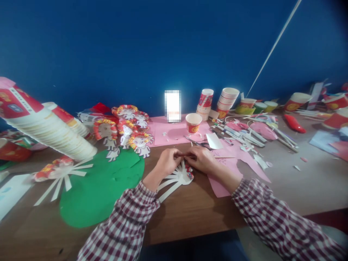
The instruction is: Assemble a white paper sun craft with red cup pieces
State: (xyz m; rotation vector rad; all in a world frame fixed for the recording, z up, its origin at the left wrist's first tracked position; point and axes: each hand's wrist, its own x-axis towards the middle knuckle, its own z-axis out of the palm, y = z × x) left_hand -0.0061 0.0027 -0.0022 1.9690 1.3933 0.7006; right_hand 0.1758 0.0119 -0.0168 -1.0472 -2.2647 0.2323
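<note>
A paper cup cut into splayed white strips (181, 176) lies on the table in front of me, with red-printed curled strips along its right side. At its far edge, my left hand (169, 161) is closed, thumb and fingers pinching a strip of it. My right hand (201, 158) meets the left there, its fingers also pinched on the cup's strip. The fingertips partly hide the piece between them. To the left, another cut cup (65, 172) has some strips curled red and others straight.
Green paper (100, 195) lies left, beside decorated lion figures (125, 127) and a long leaning cup stack (51, 127). A single paper cup (194, 123) stands on pink paper (165, 132). Scissors (199, 142), markers (239, 134) and scraps lie right, with more cup stacks (227, 103) behind.
</note>
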